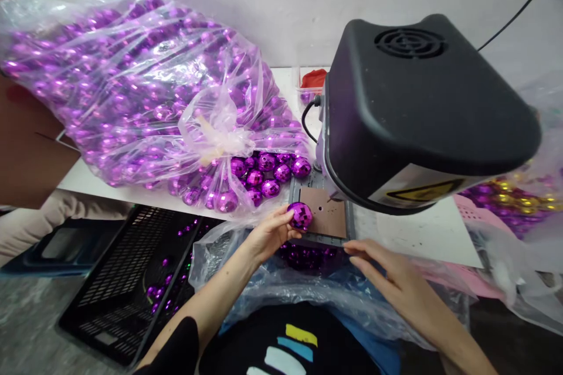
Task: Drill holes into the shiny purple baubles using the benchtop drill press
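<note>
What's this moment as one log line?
left hand: holding faceted purple ball; right hand: open, near brown plate; nearby: plastic bag, purple balls, black machine

The ball is facet-checked purple, the machine black.

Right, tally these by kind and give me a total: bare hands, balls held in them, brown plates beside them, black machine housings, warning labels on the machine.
Bare hands: 2 (left hand, right hand)
Held purple ball: 1
Brown plate: 1
Black machine housing: 1
Visible warning label: 1
Total: 6
</note>
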The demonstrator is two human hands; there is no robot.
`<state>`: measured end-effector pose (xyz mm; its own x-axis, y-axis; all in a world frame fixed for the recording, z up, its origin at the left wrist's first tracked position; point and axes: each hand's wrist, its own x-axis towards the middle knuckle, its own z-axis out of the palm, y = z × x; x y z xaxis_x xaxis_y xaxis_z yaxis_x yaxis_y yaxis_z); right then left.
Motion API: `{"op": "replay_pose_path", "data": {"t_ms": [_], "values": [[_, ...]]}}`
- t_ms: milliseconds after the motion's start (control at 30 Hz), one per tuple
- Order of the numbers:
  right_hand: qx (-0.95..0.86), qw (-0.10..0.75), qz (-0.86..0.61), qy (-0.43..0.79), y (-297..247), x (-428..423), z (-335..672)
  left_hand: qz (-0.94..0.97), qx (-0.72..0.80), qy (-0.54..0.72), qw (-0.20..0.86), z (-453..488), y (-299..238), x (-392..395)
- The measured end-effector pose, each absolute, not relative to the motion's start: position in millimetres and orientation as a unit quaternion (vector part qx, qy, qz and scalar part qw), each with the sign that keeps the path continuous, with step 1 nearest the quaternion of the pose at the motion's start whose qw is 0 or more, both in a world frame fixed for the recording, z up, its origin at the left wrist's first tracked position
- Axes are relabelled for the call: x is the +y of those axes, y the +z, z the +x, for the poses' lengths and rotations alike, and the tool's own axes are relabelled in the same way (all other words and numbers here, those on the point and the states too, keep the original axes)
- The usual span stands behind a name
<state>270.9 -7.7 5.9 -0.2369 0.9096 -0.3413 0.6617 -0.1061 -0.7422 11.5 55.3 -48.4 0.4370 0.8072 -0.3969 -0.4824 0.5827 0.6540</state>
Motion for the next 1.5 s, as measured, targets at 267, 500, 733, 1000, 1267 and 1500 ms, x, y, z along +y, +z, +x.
{"op": "replay_pose_path", "data": {"t_ms": [267,500,733,1000,1267,1500], "values": [[-0.638,0.195,-0.629,0.400,20.9,7.1,288.7,0.360,0.406,0.462,0.702,31.1,-54.1,73.9],[-0.636,0.207,-0.629,0.396,21.1,10.1,294.9,0.572,0.451,0.444,0.521,51.9,-66.6,77.2],[-0.643,0.203,-0.619,0.403,13.8,11.2,296.4,0.718,0.421,0.388,0.396,57.1,-70.0,77.1],[-0.634,0.272,-0.639,0.340,40.8,15.8,311.3,0.726,0.420,0.392,0.379,62.8,-72.5,74.0],[-0.598,0.544,-0.574,0.130,124.4,58.7,269.0,0.654,0.454,0.427,0.428,68.2,-74.1,74.5],[-0.619,0.408,-0.667,0.068,156.0,91.6,266.3,0.646,0.442,0.433,0.447,67.3,-75.0,76.8]]}}
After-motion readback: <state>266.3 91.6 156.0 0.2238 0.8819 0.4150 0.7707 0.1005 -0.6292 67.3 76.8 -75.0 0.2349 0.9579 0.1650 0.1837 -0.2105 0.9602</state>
